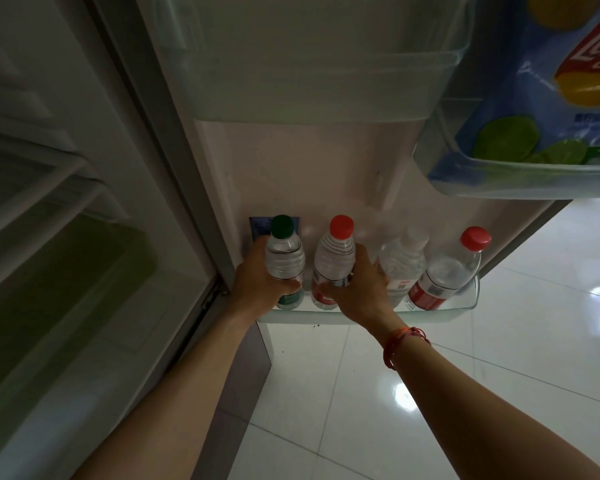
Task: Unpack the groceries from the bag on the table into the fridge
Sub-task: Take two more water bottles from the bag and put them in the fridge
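Two bottles are being seated in the bottom door bin (440, 311) at once: the green-cap bottle (284, 258) at the bin's left end, the red-cap bottle (335, 261) just right of it, both upright with their bases hidden behind the rim. The green-cap bottle is wrapped by the left hand (260, 278), fingers curled round its lower half and thumb behind. The red-cap bottle is gripped by the right hand (355, 289) from its right side, fingers spread over the label. To finish well, each base should be felt flat on the bin floor before the grip is eased, and the hands are best drawn up and back rather than sideways, since a white-cap bottle (404, 268) stands just beside the right hand and looks easy to knock. A second red-cap bottle (445, 271) leans at the far right of the bin. Both forearms are stretched forward and down, nearly parallel, with a red cord (400, 342) round the right wrist. Higher up on the right, a chip bag (548, 98) is held in an upper bin. The grocery bag is not in view.
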{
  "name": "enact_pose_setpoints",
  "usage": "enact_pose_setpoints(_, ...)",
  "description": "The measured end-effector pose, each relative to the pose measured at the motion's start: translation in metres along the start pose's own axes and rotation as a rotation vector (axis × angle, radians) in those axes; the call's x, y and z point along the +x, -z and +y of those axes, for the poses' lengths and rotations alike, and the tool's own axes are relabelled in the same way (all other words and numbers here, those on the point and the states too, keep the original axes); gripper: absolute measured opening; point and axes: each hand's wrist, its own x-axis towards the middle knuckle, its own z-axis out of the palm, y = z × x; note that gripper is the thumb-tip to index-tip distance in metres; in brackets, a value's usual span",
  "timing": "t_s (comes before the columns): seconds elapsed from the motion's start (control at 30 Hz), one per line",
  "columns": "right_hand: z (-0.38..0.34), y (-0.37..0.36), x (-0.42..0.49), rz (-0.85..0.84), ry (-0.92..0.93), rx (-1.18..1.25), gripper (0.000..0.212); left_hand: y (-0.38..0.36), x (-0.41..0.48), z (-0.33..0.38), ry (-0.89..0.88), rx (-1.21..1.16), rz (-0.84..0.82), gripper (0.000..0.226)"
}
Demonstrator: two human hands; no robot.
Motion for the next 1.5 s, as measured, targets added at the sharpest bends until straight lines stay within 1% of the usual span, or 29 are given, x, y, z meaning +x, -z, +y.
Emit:
enact_pose_setpoints(0.27,0.001,-0.002,0.0,-0.013,-0.035,0.022,0.076,-0.002,-0.004,-0.001,-0.012,0.029,0.006,0.072)
enact_pose_setpoints(0.57,-0.001,0.002,-0.006,-0.055,-0.082,0.042,0.077,0.0,-0.012,-0.003,0.035,0.058,-0.001,0.075)
enact_pose_setpoints(0.83,-0.021,0.02,-0.028,-0.057,-0.041,0.061,0.062,0.011,-0.035,0.031,0.026,0.045,0.042,0.069)
enact_pose_setpoints(0.93,-0.032,0.032,-0.043,-0.075,-0.027,0.049,0.062,0.019,-0.055,0.05,-0.02,0.084,0.081,0.061)
enact_pose_setpoints(1.03,-0.045,0.046,-0.062,-0.103,-0.003,-0.003,0.066,0.03,-0.077,0.066,-0.094,0.234,0.132,0.059)
enact_pose_setpoints(1.2,-0.061,0.068,-0.093,-0.064,0.081,-0.101,0.073,0.05,-0.113,0.083,-0.127,0.501,0.2,0.075)
enact_pose_setpoints(1.27,-0.065,0.075,-0.102,-0.038,0.114,-0.163,0.076,0.058,-0.127,0.088,-0.169,0.552,0.238,0.077)
enact_pose_setpoints(1.4,-0.07,0.087,-0.123,-0.016,0.233,-0.366,0.074,0.071,-0.157,0.098,-0.274,0.612,0.299,0.082)
enact_pose_setpoints(1.5,-0.074,0.09,-0.133,-0.013,0.273,-0.467,0.076,0.076,-0.171,0.103,-0.302,0.622,0.32,0.082)
